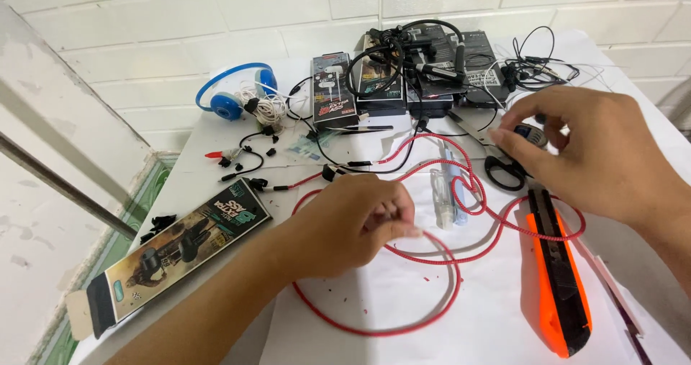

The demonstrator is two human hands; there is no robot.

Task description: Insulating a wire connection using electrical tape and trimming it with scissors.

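We have our left hand (pixel 353 224) curled narrow, the fingertips pinched on the red braided cable (pixel 403 253) near the middle of the white table (pixel 504 314), and our right hand (pixel 597 152) arched over a small round dark-and-blue object (pixel 529 134) at the table's right, fingers closed loosely about it, though we cannot tell what it is or how firm that grip is. The cable runs in loose loops across the table, under our left hand and round a clear pen-like tube (pixel 440 196), then passes beside the orange and black utility knife (pixel 558 278). The chief risk, as we judge it, is a snag: if we pull the cable with the left hand, the loops could tighten round the tube and drag it, or sweep the knife toward the table's edge. We cannot see whether the knife's blade is out, so a wrist brushing it could be cut. The black scissors (pixel 504 170) lie just beside our right hand and could catch the cable too. Behind, the tangle of black earphone wires (pixel 533 70) and the stack of dark boxes (pixel 403 77) could be pulled over if a loop hooks them.
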